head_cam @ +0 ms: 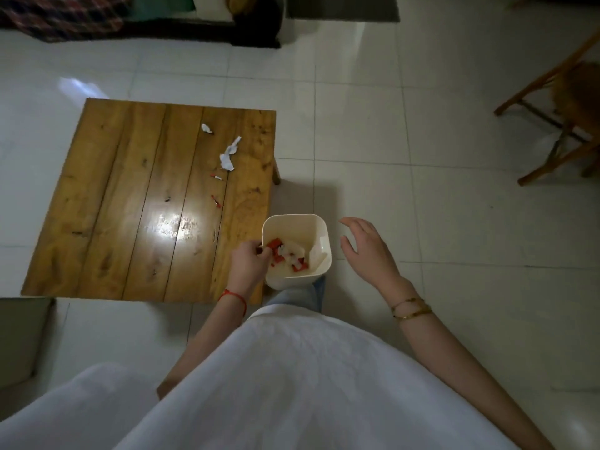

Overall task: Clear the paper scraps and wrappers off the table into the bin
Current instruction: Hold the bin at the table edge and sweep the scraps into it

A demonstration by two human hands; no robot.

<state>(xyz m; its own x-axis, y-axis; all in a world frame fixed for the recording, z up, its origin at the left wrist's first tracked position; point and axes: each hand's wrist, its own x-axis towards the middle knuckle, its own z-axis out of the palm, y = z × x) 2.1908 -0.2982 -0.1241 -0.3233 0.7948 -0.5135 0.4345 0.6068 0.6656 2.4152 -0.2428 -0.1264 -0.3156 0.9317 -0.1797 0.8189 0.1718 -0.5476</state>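
A cream plastic bin stands on the floor at the low wooden table's near right corner, with red and white scraps inside. My left hand is at the bin's left rim, fingers pinched on a small red scrap. My right hand hovers just right of the bin, fingers spread and holding nothing. On the table lie a torn white paper strip, a small white crumpled scrap, a tiny white and red bit and a red wrapper bit.
White tiled floor surrounds the table. A wooden chair stands at the right. Dark furniture and a plaid cloth lie along the far edge. A grey object sits at the near left. My white top fills the bottom of the view.
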